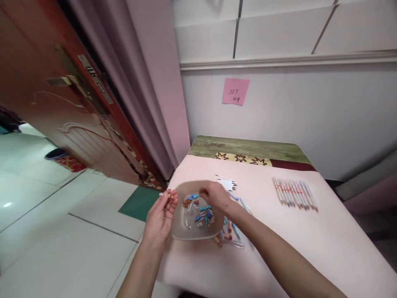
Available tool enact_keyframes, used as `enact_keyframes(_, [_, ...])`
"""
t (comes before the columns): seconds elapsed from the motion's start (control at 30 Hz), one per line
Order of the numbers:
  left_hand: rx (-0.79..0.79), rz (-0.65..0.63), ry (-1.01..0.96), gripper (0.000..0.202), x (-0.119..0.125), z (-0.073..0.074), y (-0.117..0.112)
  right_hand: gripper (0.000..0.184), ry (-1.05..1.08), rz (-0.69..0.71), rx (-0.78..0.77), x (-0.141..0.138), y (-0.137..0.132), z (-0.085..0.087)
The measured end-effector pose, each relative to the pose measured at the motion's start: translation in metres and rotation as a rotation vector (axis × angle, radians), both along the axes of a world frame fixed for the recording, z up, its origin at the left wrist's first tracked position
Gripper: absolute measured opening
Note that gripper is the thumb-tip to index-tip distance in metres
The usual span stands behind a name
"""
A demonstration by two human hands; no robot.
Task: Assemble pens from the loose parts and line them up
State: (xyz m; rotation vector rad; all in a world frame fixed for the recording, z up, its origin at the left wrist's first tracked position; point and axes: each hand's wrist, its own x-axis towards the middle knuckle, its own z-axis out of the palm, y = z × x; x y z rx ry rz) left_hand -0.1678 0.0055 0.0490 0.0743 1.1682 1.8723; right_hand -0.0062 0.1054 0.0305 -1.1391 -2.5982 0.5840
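In the head view, the left hand [161, 216] hovers at the table's [316, 244] near-left edge, its fingertips pinching a small orange-tipped pen part [169, 195] just beside the translucent bowl [186, 234]. The right hand [215, 196] reaches into that bowl over the small blue, brown and white pieces [200, 213], fingers curled downward (whether they grip anything I cannot tell). A row of finished pens [294, 193] lies well apart to the right.

place: home room used for piecework | cues: carved wooden door [62, 120] left of table [310, 248], curtain [136, 91] beside door, tiled floor [56, 231] below door
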Motion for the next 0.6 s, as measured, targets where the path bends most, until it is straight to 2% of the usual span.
enact_keyframes(0.13, [-0.012, -0.066, -0.037, 0.016, 0.006, -0.001, -0.001, 0.022, -0.154, 0.197, -0.043, -0.040, 0.001, -0.016])
enact_keyframes(0.23, [0.009, -0.045, -0.048, 0.015, 0.004, -0.003, -0.002, 0.023, -0.228, 0.296, -0.040, -0.058, -0.002, -0.024])
enact_keyframes(0.37, [0.016, -0.054, -0.058, 0.012, 0.004, -0.005, -0.001, 0.023, -0.287, 0.344, -0.005, -0.064, -0.005, -0.028])
enact_keyframes(0.6, [-0.004, -0.244, -0.050, 0.016, 0.022, -0.005, 0.000, 0.016, -0.341, 0.338, -0.003, -0.063, -0.007, -0.039])
